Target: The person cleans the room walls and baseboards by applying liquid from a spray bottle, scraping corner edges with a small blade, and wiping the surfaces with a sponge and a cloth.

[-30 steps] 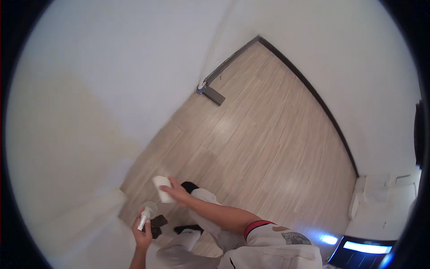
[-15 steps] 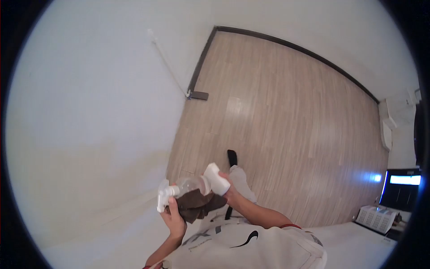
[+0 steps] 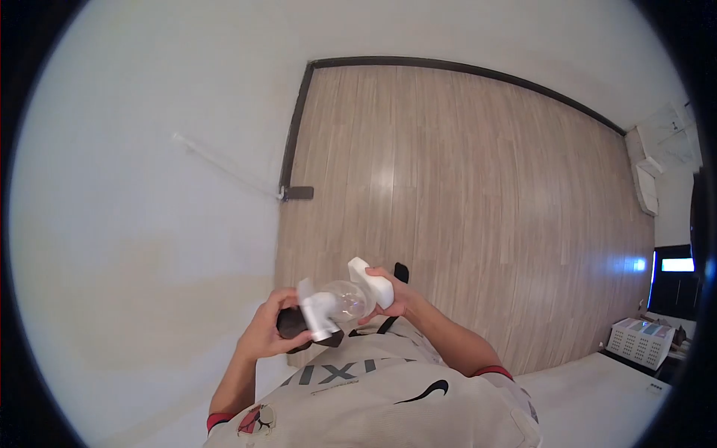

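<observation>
A clear spray bottle [image 3: 348,300] with a white trigger head [image 3: 320,310] lies sideways in front of my chest, its head toward the left. My right hand [image 3: 396,293] is closed around a white block [image 3: 371,281], like a sponge, with its fingers also at the bottle's base. On the other side, my left hand [image 3: 263,328] is wrapped round a bunched dark brown cloth [image 3: 292,322]. Its fingertips come right up to the trigger head, which is smeared by motion. Part of the cloth hangs below the bottle's neck.
Wood-look floor [image 3: 448,187] stretches ahead, edged by a dark baseboard [image 3: 463,69]. A white wall [image 3: 134,224] stands close on my left, with a thin white strip [image 3: 224,166] leading down to a small dark object [image 3: 300,193]. At lower right, a white basket [image 3: 638,342] sits near a white surface.
My left hand has shifted from under the trigger head to its left side, gathering the cloth there. The bottle and my right hand have moved slightly right; the view has turned.
</observation>
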`<state>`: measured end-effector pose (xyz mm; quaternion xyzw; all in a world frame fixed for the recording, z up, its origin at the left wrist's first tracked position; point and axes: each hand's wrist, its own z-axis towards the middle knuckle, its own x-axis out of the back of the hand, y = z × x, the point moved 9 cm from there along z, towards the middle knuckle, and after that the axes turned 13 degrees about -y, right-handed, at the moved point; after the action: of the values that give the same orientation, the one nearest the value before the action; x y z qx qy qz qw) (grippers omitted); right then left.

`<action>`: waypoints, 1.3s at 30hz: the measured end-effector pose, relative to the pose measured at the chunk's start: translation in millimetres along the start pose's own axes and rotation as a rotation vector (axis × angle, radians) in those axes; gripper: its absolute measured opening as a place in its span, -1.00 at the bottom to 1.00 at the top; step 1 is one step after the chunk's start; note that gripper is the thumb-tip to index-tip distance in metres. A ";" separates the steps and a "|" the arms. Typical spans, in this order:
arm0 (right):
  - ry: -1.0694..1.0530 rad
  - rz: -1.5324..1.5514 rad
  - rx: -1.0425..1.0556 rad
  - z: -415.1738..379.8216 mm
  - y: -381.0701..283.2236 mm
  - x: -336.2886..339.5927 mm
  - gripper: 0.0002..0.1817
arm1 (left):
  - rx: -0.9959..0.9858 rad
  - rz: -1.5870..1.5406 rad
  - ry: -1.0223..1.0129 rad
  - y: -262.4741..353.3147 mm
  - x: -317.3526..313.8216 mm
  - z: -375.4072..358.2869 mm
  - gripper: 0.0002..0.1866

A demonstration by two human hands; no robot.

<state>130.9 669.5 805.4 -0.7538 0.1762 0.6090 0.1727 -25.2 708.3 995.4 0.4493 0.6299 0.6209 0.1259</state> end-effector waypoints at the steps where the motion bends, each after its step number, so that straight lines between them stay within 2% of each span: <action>1: 0.015 -0.013 -0.030 -0.8 -18.3 2.4 -0.24 | -0.020 0.019 -0.047 16.4 8.3 29.4 -0.01; 2: 0.030 -0.031 -0.067 -1.4 -36.0 3.8 -0.23 | -0.039 0.037 -0.086 31.6 13.3 53.4 0.03; 3: 0.032 -0.057 -0.112 3.3 -51.1 7.6 -0.22 | 0.061 -0.004 -0.077 28.4 20.5 71.5 -0.01; 6: 0.012 -0.137 -0.259 27.2 -90.8 14.9 -0.19 | -0.038 0.023 -0.210 30.7 39.7 122.9 -0.19; 7: 0.030 -0.161 -0.289 37.1 -104.7 16.9 -0.18 | -0.154 -0.016 -0.209 32.3 50.0 138.0 -0.34; 9: 0.075 -0.212 -0.347 57.7 -137.7 2.6 -0.17 | -0.190 -0.013 -0.224 25.0 72.4 160.3 -0.40; 12: 0.120 -0.211 -0.429 98.2 -185.2 17.1 -0.20 | -0.233 0.073 -0.244 14.8 116.2 197.2 -0.48; 13: 0.110 -0.235 -0.387 117.9 -209.7 19.0 -0.21 | -0.241 0.114 -0.252 6.9 133.2 206.9 -0.51; 16: 0.116 -0.242 -0.196 172.3 -300.0 14.6 -0.29 | -0.166 0.173 0.024 -19.4 204.1 249.7 -0.59; 18: 0.192 -0.079 -0.040 205.9 -350.7 26.2 -0.30 | -0.194 0.142 0.246 -46.1 250.1 275.0 -0.57; 19: 0.250 -0.157 0.008 212.8 -375.2 25.7 -0.29 | -0.194 0.112 0.362 -60.1 268.4 281.3 -0.56; 20: 0.297 -0.229 0.064 222.0 -404.6 -6.4 -0.29 | -0.191 0.089 0.467 -68.8 294.8 292.8 -0.55; 21: 0.342 -0.285 0.122 233.2 -428.4 -23.3 -0.29 | -0.186 0.166 0.503 -72.3 316.1 305.9 -0.53; 24: 0.367 -0.523 -0.052 272.4 -487.6 -22.4 -0.31 | 0.163 -0.005 0.358 -94.9 375.9 348.5 -0.45; 25: 0.400 -0.550 -0.096 283.5 -506.2 -30.8 -0.37 | 0.156 0.088 0.304 -97.8 394.1 362.4 -0.41; 27: 0.333 -0.581 -0.172 313.0 -537.2 -30.6 -0.39 | 0.133 0.264 0.210 -113.5 428.4 393.3 -0.32; 30: 0.307 -0.576 -0.313 353.3 -591.0 -13.5 -0.40 | 0.028 0.273 0.133 -168.1 467.6 440.7 -0.20; 32: 0.304 -0.590 -0.405 386.7 -644.1 -4.0 -0.40 | -0.057 0.152 0.265 -199.6 503.4 479.3 -0.20; 33: 0.296 -0.591 -0.493 402.7 -666.1 20.0 -0.31 | -0.095 0.099 0.337 -220.9 521.2 498.3 -0.19; 36: 0.253 -0.637 -0.747 466.1 -739.3 82.3 -0.33 | 0.208 -0.074 0.124 -309.7 546.1 567.2 -0.25; 39: 0.213 -0.600 -0.890 534.9 -799.3 171.9 -0.34 | 0.274 -0.226 0.186 -422.3 568.6 630.8 -0.34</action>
<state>86.5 1616.0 567.5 -0.8287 -0.3048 0.4693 -0.0156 -67.1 1614.9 720.0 0.3293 0.7639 0.5500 0.0738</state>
